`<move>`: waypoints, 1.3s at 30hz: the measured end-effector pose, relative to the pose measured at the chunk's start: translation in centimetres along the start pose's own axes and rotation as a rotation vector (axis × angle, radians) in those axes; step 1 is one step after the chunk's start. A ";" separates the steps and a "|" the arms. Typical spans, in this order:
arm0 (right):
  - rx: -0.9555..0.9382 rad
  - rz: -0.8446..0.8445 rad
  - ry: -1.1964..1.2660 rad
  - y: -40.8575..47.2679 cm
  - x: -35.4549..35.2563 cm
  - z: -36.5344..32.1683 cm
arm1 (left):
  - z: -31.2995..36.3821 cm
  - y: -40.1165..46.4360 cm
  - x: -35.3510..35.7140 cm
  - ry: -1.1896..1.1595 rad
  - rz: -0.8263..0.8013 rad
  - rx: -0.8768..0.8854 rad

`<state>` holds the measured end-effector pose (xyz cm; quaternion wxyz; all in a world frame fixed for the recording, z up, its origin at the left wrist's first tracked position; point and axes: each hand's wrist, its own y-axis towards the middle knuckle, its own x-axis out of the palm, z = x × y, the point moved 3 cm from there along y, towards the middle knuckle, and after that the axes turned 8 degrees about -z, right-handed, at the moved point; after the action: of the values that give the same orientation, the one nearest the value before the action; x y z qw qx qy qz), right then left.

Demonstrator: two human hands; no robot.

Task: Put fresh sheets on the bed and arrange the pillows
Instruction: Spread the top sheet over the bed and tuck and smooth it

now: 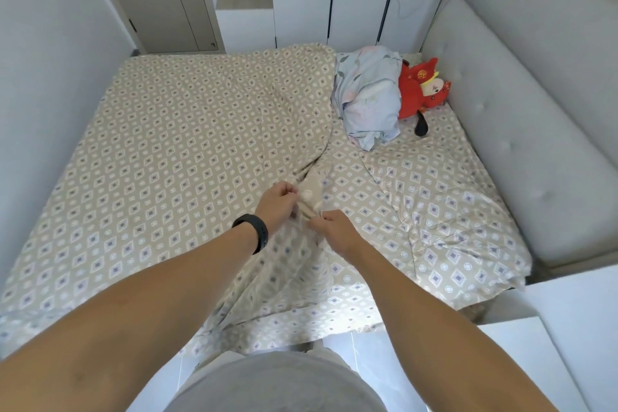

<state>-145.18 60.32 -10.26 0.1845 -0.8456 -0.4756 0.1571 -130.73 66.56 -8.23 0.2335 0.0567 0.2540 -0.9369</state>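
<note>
- The step looks like spreading the patterned sheet (174, 130) over the bed — it already lies flat on the left side, but it is bunched into a ridge down the middle.
- Both hands meet at that ridge, near the foot of the bed, close to the person.
- The left hand (277, 207) has its fingers curled and pinches a fold of the sheet. A black band (254, 231) sits on that wrist.
- The right hand (334, 227) is also curled, pinching the cloth just beside the left hand. The two hands almost touch.
- Neither hand is open; both have a small tight hold on the same bunched fold.
- On the right side lies more of the same pattern, wrinkled, reaching the padded headboard (521, 117). I cannot tell if it is the same sheet or another layer.
- The pillow (368, 94), in a pale flowery cover, sits crumpled at the far right corner, with a red plush toy (421, 90) touching it.
- I think the next move is to lift the fold and pull it to the right, so the ridge goes flat — a soft, wide pull, not a hard tug.
- The pillow is not yet set in place, so that job is left for later.
</note>
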 end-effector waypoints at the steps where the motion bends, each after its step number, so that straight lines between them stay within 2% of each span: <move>1: 0.020 0.035 0.070 -0.3 0.1 0.2 | -0.1 -0.2 0.4 0.054 -0.011 0.005; 5: 0.095 0.127 0.463 -1.3 -0.3 1.3 | -0.3 -0.7 1.9 0.249 -0.092 0.074; 7: 0.091 0.150 0.498 -1.5 -0.7 1.1 | -0.4 -1.2 2.5 0.307 -0.166 0.090; 10: 0.071 0.170 0.411 -1.6 -1.2 0.3 | -1.0 -2.3 3.9 0.254 -0.299 0.053; 12: 0.070 0.155 0.406 -1.8 -1.4 -0.2 | -1.1 -2.8 4.4 0.223 -0.332 0.050; 16: 0.080 0.028 0.461 -2.2 -1.5 -0.9 | -1.7 -3.5 5.1 0.072 -0.501 -0.047; 19: 0.068 -0.049 0.619 -2.2 -1.6 -0.6 | -2.1 -4.1 5.3 0.071 -0.611 -0.011; 22: 0.060 -0.159 0.578 -1.9 -1.0 0.1 | -2.8 -4.1 4.8 0.156 -0.435 0.029; 24: 0.044 -0.163 0.470 -1.9 -0.4 0.1 | -3.5 -4.3 4.5 0.116 -0.286 -0.024; 27: -0.007 0.034 0.280 -2.0 0.1 0.5 | -4.8 -4.2 4.1 0.036 -0.148 -0.126; 29: 0.013 0.145 0.134 -2.5 0.2 1.6 | -5.7 -3.9 3.5 0.016 -0.144 -0.149; 30: 0.039 0.119 0.067 -2.7 0.5 2.4 | -6.3 -3.7 3.1 0.031 -0.162 -0.141; 33: 0.131 -0.125 -0.133 -3.6 2.2 4.7 | -8.2 -2.2 1.5 0.088 -0.169 -0.113; 37: 0.202 -0.259 -0.478 -3.8 5.0 5.7 | -5.8 -4.3 -1.3 -0.047 -0.066 -0.087; 39: 0.252 -0.343 -0.469 -3.7 7.2 5.3 | -4.8 -5.8 -2.8 -0.083 0.004 -0.055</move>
<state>-146.63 69.18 -13.91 0.1972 -0.6643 -0.6176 0.3721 -131.01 74.53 -9.18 0.2473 0.0116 0.2698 -0.9306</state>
